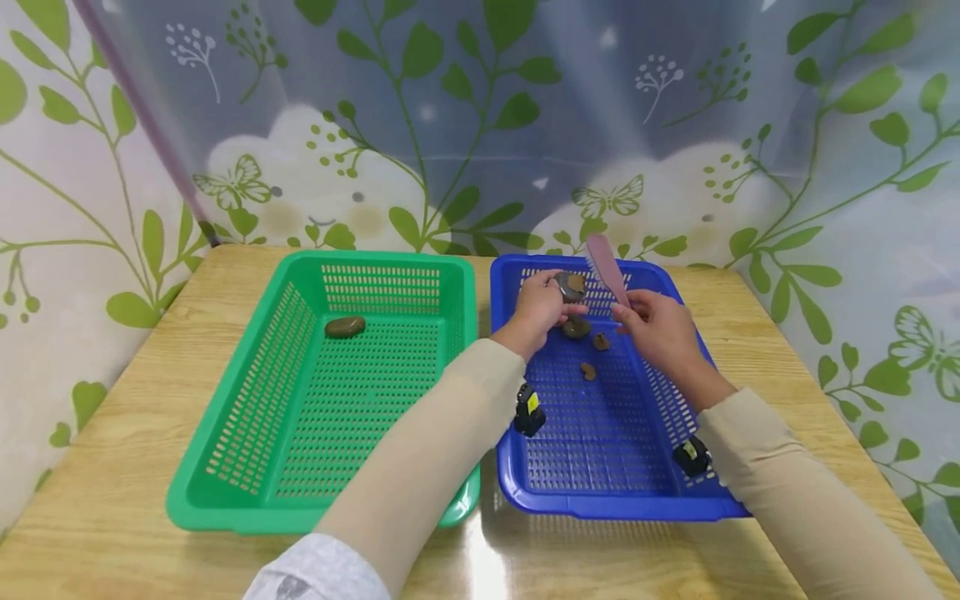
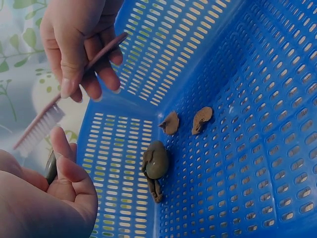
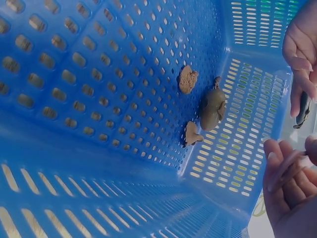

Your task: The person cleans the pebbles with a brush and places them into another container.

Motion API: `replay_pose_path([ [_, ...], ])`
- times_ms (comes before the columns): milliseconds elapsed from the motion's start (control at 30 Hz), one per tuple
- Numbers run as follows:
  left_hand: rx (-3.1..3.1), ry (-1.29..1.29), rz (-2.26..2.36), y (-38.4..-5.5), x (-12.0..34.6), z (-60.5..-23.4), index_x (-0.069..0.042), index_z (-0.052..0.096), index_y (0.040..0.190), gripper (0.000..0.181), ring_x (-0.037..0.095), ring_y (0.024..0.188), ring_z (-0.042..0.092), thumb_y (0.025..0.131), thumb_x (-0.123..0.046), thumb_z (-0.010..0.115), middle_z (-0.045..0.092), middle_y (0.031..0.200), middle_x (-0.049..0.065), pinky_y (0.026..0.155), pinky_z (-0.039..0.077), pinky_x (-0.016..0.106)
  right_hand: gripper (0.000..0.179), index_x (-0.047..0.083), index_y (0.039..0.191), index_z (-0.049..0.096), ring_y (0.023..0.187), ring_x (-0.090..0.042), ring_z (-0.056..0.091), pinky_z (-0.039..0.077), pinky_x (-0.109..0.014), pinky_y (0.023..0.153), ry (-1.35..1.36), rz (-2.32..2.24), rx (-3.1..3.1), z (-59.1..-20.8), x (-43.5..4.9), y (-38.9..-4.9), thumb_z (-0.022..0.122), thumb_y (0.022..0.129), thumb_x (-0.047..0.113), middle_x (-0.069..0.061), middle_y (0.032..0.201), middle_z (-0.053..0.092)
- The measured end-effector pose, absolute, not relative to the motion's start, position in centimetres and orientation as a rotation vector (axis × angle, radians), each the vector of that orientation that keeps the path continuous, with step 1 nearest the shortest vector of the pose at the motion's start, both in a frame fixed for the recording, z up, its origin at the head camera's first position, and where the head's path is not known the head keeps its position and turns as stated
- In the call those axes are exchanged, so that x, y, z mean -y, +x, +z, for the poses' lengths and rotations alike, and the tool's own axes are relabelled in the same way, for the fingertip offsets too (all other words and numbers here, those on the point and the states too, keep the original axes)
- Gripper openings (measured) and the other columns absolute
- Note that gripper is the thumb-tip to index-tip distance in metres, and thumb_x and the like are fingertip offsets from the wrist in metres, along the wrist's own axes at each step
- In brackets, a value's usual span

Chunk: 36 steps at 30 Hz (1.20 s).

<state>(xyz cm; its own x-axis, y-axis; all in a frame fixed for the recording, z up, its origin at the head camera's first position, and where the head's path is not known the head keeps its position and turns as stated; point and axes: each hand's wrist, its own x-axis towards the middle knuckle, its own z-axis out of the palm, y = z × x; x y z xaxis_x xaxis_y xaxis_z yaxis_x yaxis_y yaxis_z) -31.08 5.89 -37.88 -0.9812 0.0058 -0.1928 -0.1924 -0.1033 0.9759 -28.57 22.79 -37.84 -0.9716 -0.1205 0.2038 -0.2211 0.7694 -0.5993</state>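
Observation:
Over the back of the blue basket (image 1: pixel 585 505), my left hand (image 1: pixel 534 310) holds a dark grey stone (image 1: pixel 572 287) with a brown, clay-like patch on it. My right hand (image 1: pixel 666 332) grips a pink brush (image 1: pixel 607 267) with pale bristles by its handle. In the left wrist view the bristles (image 2: pixel 42 128) hang just above the left hand, and that hand hides most of the stone. Below the hands, a smooth stone with brown clumps (image 2: pixel 157 161) lies against the basket's wall. Two loose brown lumps (image 2: pixel 202 120) lie near it.
To the left stands a green basket (image 1: pixel 247 520) with a brown oval stone (image 1: pixel 345 327) near its back left. Both baskets sit side by side on a wooden table (image 1: pixel 97 467). A leaf-patterned curtain (image 1: pixel 465 125) hangs behind and at the sides.

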Motion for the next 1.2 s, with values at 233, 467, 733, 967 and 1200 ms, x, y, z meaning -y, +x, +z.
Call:
replay_pose_path([
  [233, -2.017, -0.178, 2.212, -31.09, -5.71, -37.88, -0.004, 0.048, 0.141, 0.040, 0.024, 0.083, 0.071, 0.107, -0.012, 0.029, 0.065, 0.119, 0.020, 0.055, 0.043, 0.018, 0.043, -0.003, 0.130, 0.056, 0.088, -0.032, 0.071, 0.054, -0.049, 0.077, 0.355, 1.003, 2.810, -37.83, -22.55, -28.59, 0.053, 0.101, 0.028, -0.021, 0.112, 0.068],
  [467, -1.953, -0.157, 2.216, -31.13, -5.43, -37.88, -0.003, 0.044, 0.144, 0.041, 0.017, 0.072, 0.070, 0.108, -0.015, 0.028, 0.068, 0.113, 0.019, 0.054, 0.045, 0.018, 0.042, -0.005, 0.130, 0.057, 0.088, -0.033, 0.070, 0.054, -0.049, 0.076, 0.439, 0.984, 2.820, -37.89, -22.28, -28.51, 0.056, 0.100, 0.024, -0.023, 0.114, 0.067],
  [733, -1.976, -0.124, 2.217, -30.89, -5.51, -37.67, -0.001, 0.049, 0.139, 0.040, 0.007, 0.059, 0.062, 0.108, -0.016, 0.030, 0.069, 0.109, 0.020, 0.056, 0.044, 0.022, 0.038, -0.004, 0.123, 0.063, 0.084, -0.031, 0.070, 0.053, -0.046, 0.071, 0.479, 0.906, 2.823, -38.00, -22.43, -28.56, 0.059, 0.098, 0.024, -0.021, 0.096, 0.072],
  [967, -2.014, -0.125, 2.196, -31.02, -5.79, -37.87, -0.005, 0.042, 0.146, 0.041, 0.026, 0.087, 0.071, 0.107, -0.013, 0.030, 0.061, 0.127, 0.020, 0.063, 0.047, 0.025, 0.041, -0.006, 0.125, 0.062, 0.079, -0.030, 0.070, 0.052, -0.038, 0.062, 0.387, 0.880, 2.853, -37.73, -22.73, -28.33, 0.060, 0.097, 0.026, -0.022, 0.099, 0.071],
  [1200, -2.022, -0.142, 2.211, -31.12, -5.97, -38.10, -0.006, 0.048, 0.141, 0.039, 0.029, 0.088, 0.071, 0.107, -0.012, 0.031, 0.062, 0.125, 0.021, 0.052, 0.044, 0.018, 0.042, -0.007, 0.126, 0.059, 0.081, -0.032, 0.071, 0.053, -0.041, 0.063, 0.286, 0.882, 2.849, -37.57, -22.83, -28.13, 0.057, 0.099, 0.026, -0.023, 0.100, 0.071],
])
